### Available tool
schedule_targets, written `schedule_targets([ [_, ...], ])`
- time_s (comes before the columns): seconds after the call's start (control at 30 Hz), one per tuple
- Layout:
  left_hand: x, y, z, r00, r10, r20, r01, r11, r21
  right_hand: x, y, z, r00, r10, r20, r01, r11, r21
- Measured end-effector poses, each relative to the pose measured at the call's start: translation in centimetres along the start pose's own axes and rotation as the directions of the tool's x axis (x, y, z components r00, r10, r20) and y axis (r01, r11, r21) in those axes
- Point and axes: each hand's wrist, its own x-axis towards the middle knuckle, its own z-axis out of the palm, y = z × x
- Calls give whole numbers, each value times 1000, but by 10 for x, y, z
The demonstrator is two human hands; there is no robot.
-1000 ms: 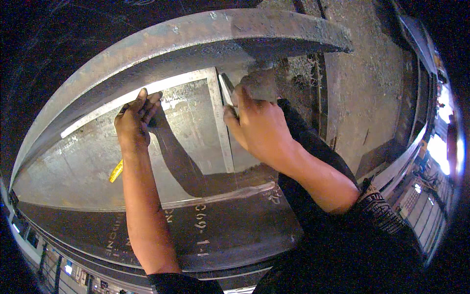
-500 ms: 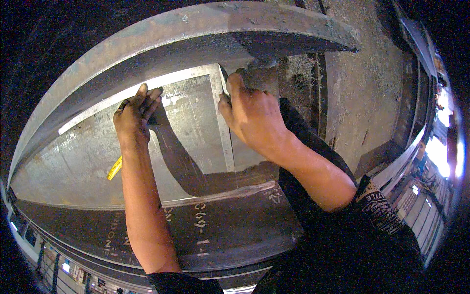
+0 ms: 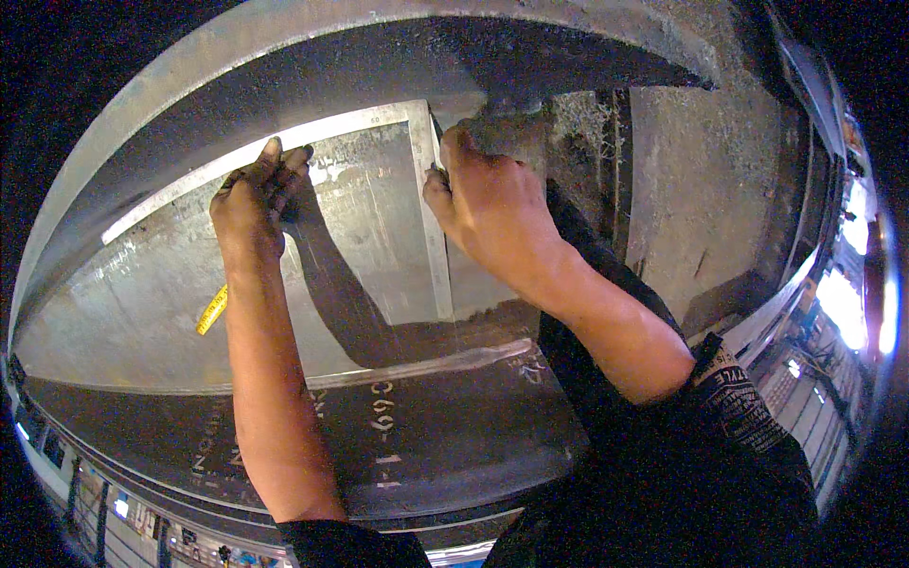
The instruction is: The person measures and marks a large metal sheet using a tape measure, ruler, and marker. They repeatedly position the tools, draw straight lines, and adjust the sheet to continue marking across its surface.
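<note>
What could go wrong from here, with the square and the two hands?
The square might turn, since the left fingers are only at its long leg. The right fingers, apparently holding a slim tool beside the short leg, could knock it. The yellow tape, partly hidden by the left forearm, may get dragged.

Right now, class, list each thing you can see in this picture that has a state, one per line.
Left hand: fingers bent, at the metal square.
Right hand: pinching a slim piece, mostly hidden.
Metal square: flat against the steel plate.
Yellow tape strip: partly hidden by the left arm.
Steel plate: scuffed, partly shadowed.
Dark surface: marked with pale lettering.
</note>
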Motion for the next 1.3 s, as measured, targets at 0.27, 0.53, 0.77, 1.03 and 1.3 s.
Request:
schedule_targets([
  [0.27,-3,2,3,999,-32,21,34,992,-125,-27,-16,-16,934,165,318,-195,979,64],
  [0.53,6,-9,-13,991,-30,130,51,985,-163,-68,-18,-65,649,-109,753,30,993,117],
  [0.77,-24,17,-66,990,-127,68,137,973,-186,-83,-14,-90,573,-172,802,61,984,167],
  [1.03,-71,8,-227,999,-48,21,52,947,-316,-95,16,-100,397,-182,900,164,978,126],
  [1.3,-157,52,-227,991,-130,-43,95,877,-471,-88,53,-112,181,-37,983,151,988,9],
])
